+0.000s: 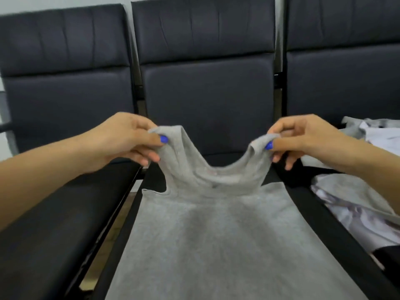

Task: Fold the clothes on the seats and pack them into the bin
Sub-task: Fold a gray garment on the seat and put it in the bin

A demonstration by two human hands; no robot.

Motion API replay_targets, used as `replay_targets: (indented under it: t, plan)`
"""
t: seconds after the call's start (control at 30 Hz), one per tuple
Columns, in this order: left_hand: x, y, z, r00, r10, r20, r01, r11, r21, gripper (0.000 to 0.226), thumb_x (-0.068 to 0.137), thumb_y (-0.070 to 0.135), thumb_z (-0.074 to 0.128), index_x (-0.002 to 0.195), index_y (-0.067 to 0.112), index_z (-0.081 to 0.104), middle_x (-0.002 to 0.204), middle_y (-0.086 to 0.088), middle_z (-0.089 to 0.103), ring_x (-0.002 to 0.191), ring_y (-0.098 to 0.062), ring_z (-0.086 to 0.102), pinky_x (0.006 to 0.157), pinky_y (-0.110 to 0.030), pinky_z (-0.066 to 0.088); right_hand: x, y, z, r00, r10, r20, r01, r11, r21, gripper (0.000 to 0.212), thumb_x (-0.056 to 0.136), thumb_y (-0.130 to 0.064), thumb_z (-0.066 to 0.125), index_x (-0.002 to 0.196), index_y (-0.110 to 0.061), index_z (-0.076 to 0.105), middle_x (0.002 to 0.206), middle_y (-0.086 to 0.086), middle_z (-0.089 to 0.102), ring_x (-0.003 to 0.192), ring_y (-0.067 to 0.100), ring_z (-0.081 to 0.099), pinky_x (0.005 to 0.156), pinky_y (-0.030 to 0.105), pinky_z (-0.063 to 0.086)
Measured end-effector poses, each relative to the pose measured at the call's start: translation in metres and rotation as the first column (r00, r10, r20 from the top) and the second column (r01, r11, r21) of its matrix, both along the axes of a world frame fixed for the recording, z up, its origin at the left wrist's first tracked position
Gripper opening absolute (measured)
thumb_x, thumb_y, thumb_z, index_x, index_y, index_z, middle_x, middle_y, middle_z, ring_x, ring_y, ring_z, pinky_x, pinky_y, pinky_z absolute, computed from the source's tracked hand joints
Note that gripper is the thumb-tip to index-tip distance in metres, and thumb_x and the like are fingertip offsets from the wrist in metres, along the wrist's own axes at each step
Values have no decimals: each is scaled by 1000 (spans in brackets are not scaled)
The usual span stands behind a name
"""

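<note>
Clearly mid-fold, seen from the head camera. Left hand (127,137) pinching the left shoulder strap of a grey vest (218,224), thumb on top and fingertips curled underneath, clamped on the cloth. Right hand (303,137) doing the same on the right strap, thumb and forefinger closed on the fabric, the other fingers loosely curled below it. Straps lifted clear of the seat, neckline sagging in a curve between them, the body of the vest spread flat down the middle seat (207,156) toward the camera. Held this way, most likely, to pull the top edge square and taut so the cloth lies smooth before the first fold, or to bring the straps down over the body. Some motion blur at the hands and straps, so finer finger detail not readable.

Dark padded chairs in a row, black cushions, tall stitched backrests. Left seat (54,213) under the left forearm. Right seat holding a rumpled heap of grey and white clothes (357,191), unfolded, just beside the right wrist, apparently waiting their turn. Pale wall behind the backrests. Strip of floor showing through the gap between the left and middle seats. No bin in view.
</note>
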State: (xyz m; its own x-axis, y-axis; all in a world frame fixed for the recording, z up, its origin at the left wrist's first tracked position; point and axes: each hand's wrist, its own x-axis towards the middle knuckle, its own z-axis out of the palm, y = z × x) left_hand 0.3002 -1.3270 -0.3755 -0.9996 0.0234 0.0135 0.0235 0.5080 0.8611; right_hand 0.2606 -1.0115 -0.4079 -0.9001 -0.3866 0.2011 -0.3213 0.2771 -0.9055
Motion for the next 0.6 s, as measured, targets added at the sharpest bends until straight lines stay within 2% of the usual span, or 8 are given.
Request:
replay_targets:
  t: [0.07,0.17,0.3,0.4,0.47,0.5,0.53,0.6]
  plan:
    - [31,-1,-4,993,-97,61,100,994,-42,54,42,52,88,79,16,75,82,-12,74,68,-21,71,53,-23,56,22,7,-4,998,55,26,-57,995,84,5,80,0,67,79,-5,66,71,10,71,60,17,66,45,24,52]
    - [59,-6,-22,978,-146,147,155,987,-50,74,22,63,87,78,16,75,82,-15,74,66,-23,72,53,-24,56,45,14,-19,984,143,105,-164,960,226,8,80,2,68,79,-6,68,75,12,71,63,16,67,50,24,53]
    - [83,-5,-57,955,-171,244,183,983,-27,74,20,64,87,74,15,75,76,-18,72,63,-23,71,49,-24,54,66,21,-42,961,182,208,-248,901,356,20,79,8,67,75,-11,71,80,10,73,69,19,68,53,26,54]
    - [89,1,-70,953,-179,243,182,983,10,65,30,61,88,73,14,75,74,-20,71,61,-24,71,48,-25,54,71,28,-48,962,161,219,-229,915,333,28,79,9,66,71,-17,70,78,9,73,68,21,70,54,28,56]
    - [87,4,-69,967,-159,197,156,987,29,41,52,48,82,73,14,75,75,-18,72,62,-24,71,51,-26,57,70,33,-45,973,138,186,-183,951,248,11,70,-8,78,69,-17,71,78,11,72,68,23,70,55,28,57]
    - [84,4,-66,978,-134,157,129,991,45,29,59,40,77,73,14,75,76,-17,72,63,-24,70,53,-27,58,69,37,-41,977,137,165,-168,967,194,20,59,-27,85,69,-17,71,80,13,73,70,23,71,55,27,57]
    - [83,4,-63,987,-115,116,108,992,66,24,61,35,74,72,14,75,77,-17,72,63,-23,70,53,-27,58,68,41,-37,980,139,140,-161,974,161,39,48,-45,88,69,-17,72,82,15,72,71,24,71,56,26,57]
    - [83,2,-58,987,-143,68,136,985,106,37,56,47,82,73,15,75,77,-18,72,63,-24,71,52,-26,58,68,49,-34,987,137,88,-147,983,113,58,35,-61,87,70,-18,72,85,18,72,74,27,71,57,26,57]
